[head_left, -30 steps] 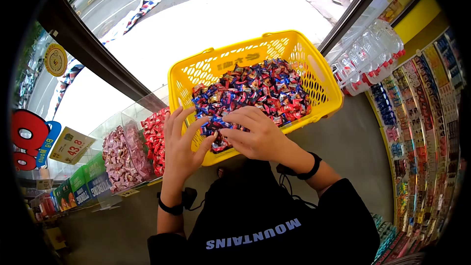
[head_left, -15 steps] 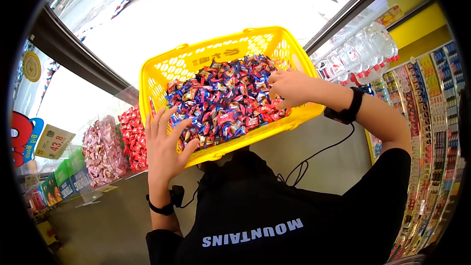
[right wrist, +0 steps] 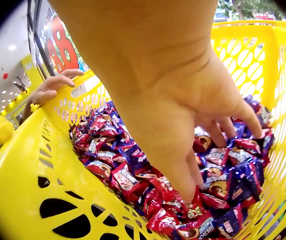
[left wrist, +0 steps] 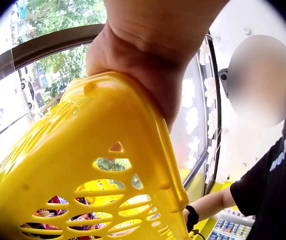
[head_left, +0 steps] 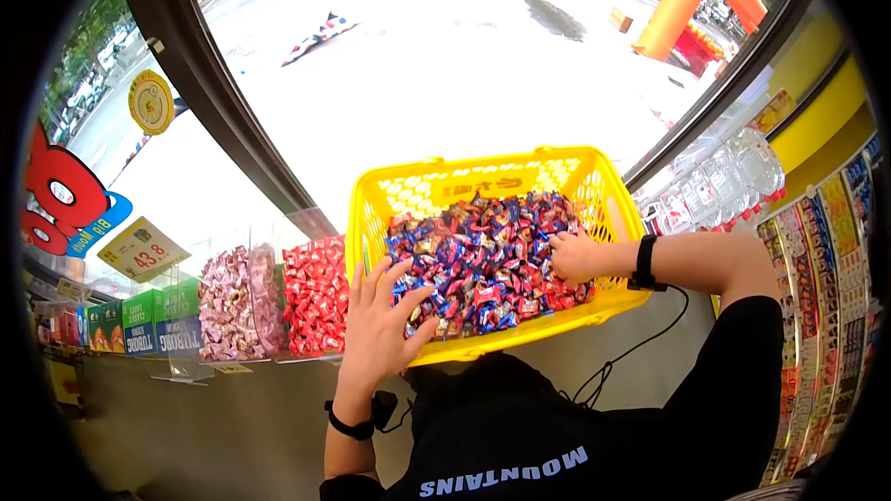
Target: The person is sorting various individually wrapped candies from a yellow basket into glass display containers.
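Observation:
A yellow plastic basket (head_left: pixel 520 338) holds a heap of small wrapped candies (head_left: pixel 487 264) in blue, purple and red. My left hand (head_left: pixel 379 334) rests on the basket's left rim with fingers spread, the fingertips over the inside. In the left wrist view the basket corner (left wrist: pixel 108 110) covers most of that hand. My right hand (head_left: pixel 577 258) reaches into the right side of the basket. In the right wrist view its fingers (right wrist: pixel 247 120) and thumb point down, spread apart, with the tips among the candies.
Left of the basket stand clear bins of red candies (head_left: pixel 314 292) and pink candies (head_left: pixel 225 306), then green boxes (head_left: pixel 139 320) and a price card (head_left: pixel 144 249). Bottles (head_left: pixel 715 186) and hanging goods (head_left: pixel 817 288) are on the right. A window frame (head_left: pixel 232 111) rises behind the bins.
My right hand has gone from the front middle of the basket to its right side, down into the candies. The left hand stays at the left rim. The head view has shifted.

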The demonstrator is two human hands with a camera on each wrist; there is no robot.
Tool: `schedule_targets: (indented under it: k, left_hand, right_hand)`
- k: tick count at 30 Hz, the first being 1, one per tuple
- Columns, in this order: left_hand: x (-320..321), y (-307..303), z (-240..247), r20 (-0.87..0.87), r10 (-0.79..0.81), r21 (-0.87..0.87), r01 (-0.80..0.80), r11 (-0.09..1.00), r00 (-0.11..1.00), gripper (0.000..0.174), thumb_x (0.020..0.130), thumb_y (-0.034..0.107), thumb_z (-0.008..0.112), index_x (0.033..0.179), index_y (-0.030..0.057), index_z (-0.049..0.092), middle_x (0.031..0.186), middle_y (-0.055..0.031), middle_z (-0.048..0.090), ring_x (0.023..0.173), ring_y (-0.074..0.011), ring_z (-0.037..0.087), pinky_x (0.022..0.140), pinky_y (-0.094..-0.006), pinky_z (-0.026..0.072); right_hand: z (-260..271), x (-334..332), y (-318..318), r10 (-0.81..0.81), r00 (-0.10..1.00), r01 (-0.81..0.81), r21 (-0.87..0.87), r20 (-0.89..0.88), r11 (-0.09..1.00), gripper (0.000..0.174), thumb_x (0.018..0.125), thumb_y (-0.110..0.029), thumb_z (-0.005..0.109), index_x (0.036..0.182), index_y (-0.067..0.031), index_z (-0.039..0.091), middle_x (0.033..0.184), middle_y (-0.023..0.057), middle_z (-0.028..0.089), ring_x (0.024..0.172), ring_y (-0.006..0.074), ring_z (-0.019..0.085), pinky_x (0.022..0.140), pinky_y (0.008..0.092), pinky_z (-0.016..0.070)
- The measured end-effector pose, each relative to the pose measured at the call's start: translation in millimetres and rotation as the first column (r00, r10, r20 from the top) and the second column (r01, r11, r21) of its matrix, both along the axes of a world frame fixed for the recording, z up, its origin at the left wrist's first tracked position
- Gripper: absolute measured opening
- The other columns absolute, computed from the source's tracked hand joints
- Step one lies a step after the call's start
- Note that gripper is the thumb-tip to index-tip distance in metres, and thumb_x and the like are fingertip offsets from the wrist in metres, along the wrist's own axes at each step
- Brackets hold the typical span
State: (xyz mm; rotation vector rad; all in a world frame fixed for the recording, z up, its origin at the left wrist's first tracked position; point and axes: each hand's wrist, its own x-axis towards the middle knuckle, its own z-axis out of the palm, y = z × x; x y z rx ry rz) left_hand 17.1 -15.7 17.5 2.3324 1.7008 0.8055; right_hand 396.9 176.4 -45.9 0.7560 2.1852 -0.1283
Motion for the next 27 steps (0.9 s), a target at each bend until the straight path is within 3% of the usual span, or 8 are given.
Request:
schedule_targets:
  k: [5, 8, 11, 12, 14, 17, 22, 27]
  left_hand:
    - [-1.5, 0.4, -3.4, 0.001, -0.01, 0.018, 0.01, 1.0, 1.0, 0.041, 0.088, 0.039, 0.082, 0.125, 0.0201, 0.077, 0.15, -0.0129, 0.058, 0.148, -0.0405, 0.045, 0.127, -0.0622, 0.0269]
    - [-0.7, 0.0, -1.3, -0.006, -0.008, 0.013, 0.008, 1.0, 1.0, 0.041, 0.089, 0.04, 0.083, 0.125, 0.0202, 0.077, 0.149, -0.0126, 0.058, 0.147, -0.0405, 0.046, 0.127, -0.0623, 0.027]
    - [0.1, 0.1, -1.9, -0.006, -0.006, 0.018, 0.006, 1.0, 1.0, 0.042, 0.089, 0.04, 0.083, 0.125, 0.0199, 0.077, 0.149, -0.0137, 0.058, 0.147, -0.0412, 0.045, 0.127, -0.0624, 0.0268]
    - [0.5, -0.6, -2.3, -0.001, -0.003, 0.014, 0.003, 1.0, 1.0, 0.043, 0.088, 0.04, 0.083, 0.125, 0.0196, 0.077, 0.15, -0.0138, 0.058, 0.147, -0.0414, 0.045, 0.127, -0.0625, 0.0267]
    - [0.2, -0.1, -2.5, 0.007, 0.008, 0.009, -0.008, 1.0, 1.0, 0.044, 0.088, 0.04, 0.084, 0.126, 0.019, 0.077, 0.15, -0.0142, 0.058, 0.147, -0.0417, 0.045, 0.127, -0.0629, 0.0265]
    - [1.4, -1.1, -3.8, 0.03, 0.016, 0.019, -0.017, 1.0, 0.999, 0.048, 0.086, 0.04, 0.086, 0.128, 0.0184, 0.076, 0.151, -0.0141, 0.058, 0.148, -0.0422, 0.045, 0.127, -0.0648, 0.0265]
    - [11.2, -5.0, 9.1, 0.097, -0.045, 0.002, 0.045, 0.999, 0.994, 0.058, 0.08, 0.047, 0.091, 0.131, 0.0239, 0.074, 0.15, -0.0097, 0.058, 0.147, -0.0384, 0.046, 0.126, -0.068, 0.025]
    - [26.6, 2.1, -4.1, 0.018, -0.122, 0.183, 0.117, 0.976, 0.992, 0.046, 0.077, 0.041, 0.093, 0.119, 0.0275, 0.078, 0.144, -0.0021, 0.064, 0.143, -0.0316, 0.053, 0.125, -0.0679, 0.0265]
  right_hand:
    - [3.9, 1.7, -2.5, 0.03, 0.999, -0.03, -0.005, -0.028, 1.0, 0.036, 0.085, -0.026, 0.083, 0.115, -0.0069, 0.08, 0.138, 0.0181, 0.058, 0.13, 0.0396, 0.054, 0.101, 0.0671, 0.0496]
    - [-7.9, 5.2, 3.8, -0.061, 0.997, 0.062, 0.014, -0.044, 0.998, 0.033, 0.085, -0.027, 0.084, 0.113, -0.01, 0.081, 0.139, 0.0174, 0.058, 0.131, 0.0397, 0.053, 0.099, 0.0673, 0.0498]
    - [54.5, -27.1, 4.1, -0.075, 0.994, 0.07, -0.07, -0.075, 0.995, 0.033, 0.08, -0.035, 0.086, 0.105, -0.015, 0.083, 0.143, 0.0122, 0.054, 0.136, 0.0378, 0.048, 0.104, 0.0592, 0.0501]
    - [88.0, -39.1, -4.3, -0.072, 0.978, 0.055, -0.09, -0.198, 0.994, 0.024, 0.083, -0.032, 0.085, 0.102, -0.0162, 0.083, 0.145, 0.0129, 0.055, 0.137, 0.0381, 0.05, 0.107, 0.0553, 0.0491]
    - [106.3, -41.9, -13.6, 0.03, 0.867, -0.028, 0.012, -0.497, 1.0, 0.018, 0.088, -0.029, 0.082, 0.099, -0.015, 0.081, 0.148, 0.014, 0.055, 0.139, 0.0392, 0.05, 0.11, 0.0547, 0.0475]
    - [131.3, -57.1, -54.2, 0.15, 0.535, -0.025, 0.162, -0.831, 0.986, 0.018, 0.088, -0.021, 0.081, 0.1, -0.0119, 0.072, 0.152, 0.0183, 0.054, 0.143, 0.0425, 0.047, 0.109, 0.0571, 0.0461]
    - [112.0, -84.3, -110.8, 0.193, 0.244, 0.116, 0.226, -0.95, 0.967, 0.02, 0.089, -0.016, 0.08, 0.103, -0.0108, 0.068, 0.151, 0.0182, 0.056, 0.142, 0.0432, 0.051, 0.114, 0.0555, 0.0451]
    - [69.9, -106.2, -131.7, 0.067, 0.07, 0.213, 0.081, -0.995, 0.974, 0.019, 0.088, -0.015, 0.082, 0.103, -0.0105, 0.07, 0.15, 0.0182, 0.058, 0.142, 0.0431, 0.053, 0.115, 0.0551, 0.0455]
